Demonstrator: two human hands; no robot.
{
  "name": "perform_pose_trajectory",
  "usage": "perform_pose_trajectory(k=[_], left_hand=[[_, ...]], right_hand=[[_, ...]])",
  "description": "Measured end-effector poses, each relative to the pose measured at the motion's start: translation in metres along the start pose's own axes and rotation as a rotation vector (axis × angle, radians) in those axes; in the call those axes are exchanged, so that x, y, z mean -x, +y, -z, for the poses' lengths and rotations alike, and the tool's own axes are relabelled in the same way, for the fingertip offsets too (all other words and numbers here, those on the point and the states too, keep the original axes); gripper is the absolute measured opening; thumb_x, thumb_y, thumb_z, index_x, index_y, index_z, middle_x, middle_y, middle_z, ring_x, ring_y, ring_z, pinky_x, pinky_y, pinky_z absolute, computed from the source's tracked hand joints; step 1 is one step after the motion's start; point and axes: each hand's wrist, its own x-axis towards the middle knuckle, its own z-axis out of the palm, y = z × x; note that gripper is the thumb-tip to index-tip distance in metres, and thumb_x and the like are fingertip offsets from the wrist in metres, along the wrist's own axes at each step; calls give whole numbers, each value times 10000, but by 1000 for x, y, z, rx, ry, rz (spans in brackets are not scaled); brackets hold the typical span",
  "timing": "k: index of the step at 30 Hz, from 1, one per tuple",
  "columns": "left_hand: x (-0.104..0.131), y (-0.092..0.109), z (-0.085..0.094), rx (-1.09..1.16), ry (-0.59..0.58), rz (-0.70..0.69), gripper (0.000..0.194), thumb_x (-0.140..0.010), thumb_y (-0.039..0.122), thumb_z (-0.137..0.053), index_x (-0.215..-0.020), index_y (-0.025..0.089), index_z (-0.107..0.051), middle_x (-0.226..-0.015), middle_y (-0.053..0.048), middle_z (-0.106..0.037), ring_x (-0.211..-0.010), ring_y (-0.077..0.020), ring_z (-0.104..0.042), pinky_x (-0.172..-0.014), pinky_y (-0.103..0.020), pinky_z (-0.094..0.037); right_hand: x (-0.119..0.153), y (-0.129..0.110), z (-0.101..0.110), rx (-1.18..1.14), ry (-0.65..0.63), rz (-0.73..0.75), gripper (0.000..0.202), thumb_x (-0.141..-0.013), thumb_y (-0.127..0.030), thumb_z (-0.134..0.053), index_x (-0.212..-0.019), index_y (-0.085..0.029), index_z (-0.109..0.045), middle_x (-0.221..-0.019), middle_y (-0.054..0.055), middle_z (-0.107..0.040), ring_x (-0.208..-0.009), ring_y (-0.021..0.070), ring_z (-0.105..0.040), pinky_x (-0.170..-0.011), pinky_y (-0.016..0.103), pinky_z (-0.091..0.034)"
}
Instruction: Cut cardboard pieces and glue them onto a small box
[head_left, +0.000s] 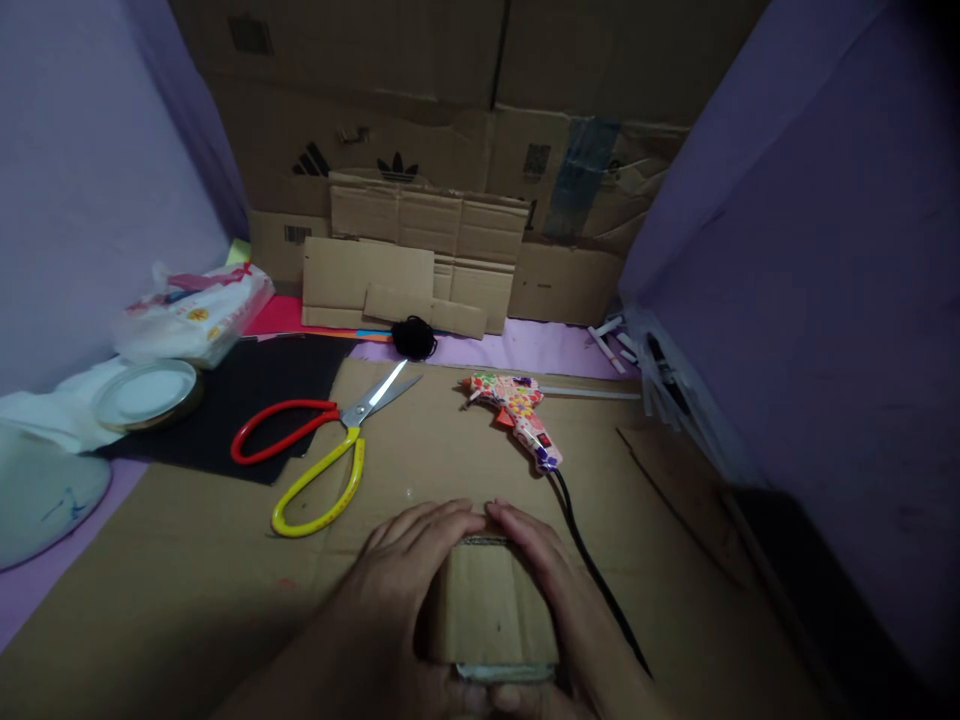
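Both hands are wrapped round a small brown cardboard piece [499, 605] at the bottom middle, its near edge pale and layered. My left hand [409, 550] curves along its left side and far end. Along the right side lies my right hand [547, 570], its fingertips almost meeting the left ones at the far end. Thumbs show dimly beneath the near edge. Beyond the hands, a flower-patterned hot glue gun [517, 410] lies on its side with a glue stick in its back. Scissors [349, 425] with one red and one yellow handle lie open to the left.
A cardboard sheet [210, 560] covers the work surface. A black yarn bundle [414, 338] and leaning cardboard pieces [367, 275] are at the back. Left are a round lid [146, 390], black paper [300, 365] and a plastic bag [202, 310]. The gun's black cord [592, 560] runs right of my hands.
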Motion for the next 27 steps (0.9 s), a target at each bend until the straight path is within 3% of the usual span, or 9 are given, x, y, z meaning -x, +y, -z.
perform_pose_trajectory(k=[5,11,15,22,27], left_hand=[[0,3,-1,-34,35,-28,879,-455,219,-830,-1226,322,-420,-1274,-22,-540,-1157,-280,-494,-993,-408,-388],[0,12,7,42,-16,57,841,-470,184,-824,-1213,320,-453,-1275,-18,-530,-1174,-282,-474,-1018,-420,-361],[0,19,15,123,-97,145,753,-548,144,-761,-1217,325,-466,-1302,-12,-503,-1216,-270,-437,-1046,-421,-335],[2,15,11,287,-98,168,763,-610,139,-715,-1279,309,-388,-1360,-28,-428,-1253,-250,-389,-1064,-409,-306],[4,18,11,241,-98,148,746,-685,227,-704,-1325,278,-323,-1400,-54,-380,-1294,-250,-338,-1081,-403,-293]], right_hand=[[-4,-6,-5,-139,118,-99,771,-697,-678,-580,-1310,-275,-342,-1322,102,-503,-1240,304,-462,-1006,463,-414],[-1,-7,3,-207,-2,-173,936,-660,-724,-570,-1408,-294,-209,-1413,118,-409,-1266,326,-434,-1011,473,-406],[0,-7,12,-214,-87,-156,896,-727,-729,-471,-1446,-312,-135,-1483,97,-319,-1320,321,-359,-1048,488,-354],[-2,-9,10,-132,-38,-75,829,-779,-686,-443,-1442,-306,-120,-1457,86,-360,-1298,276,-396,-1045,422,-370],[-2,-8,8,-112,-20,-45,821,-776,-681,-456,-1429,-283,-159,-1435,82,-381,-1291,261,-397,-1059,382,-352]])
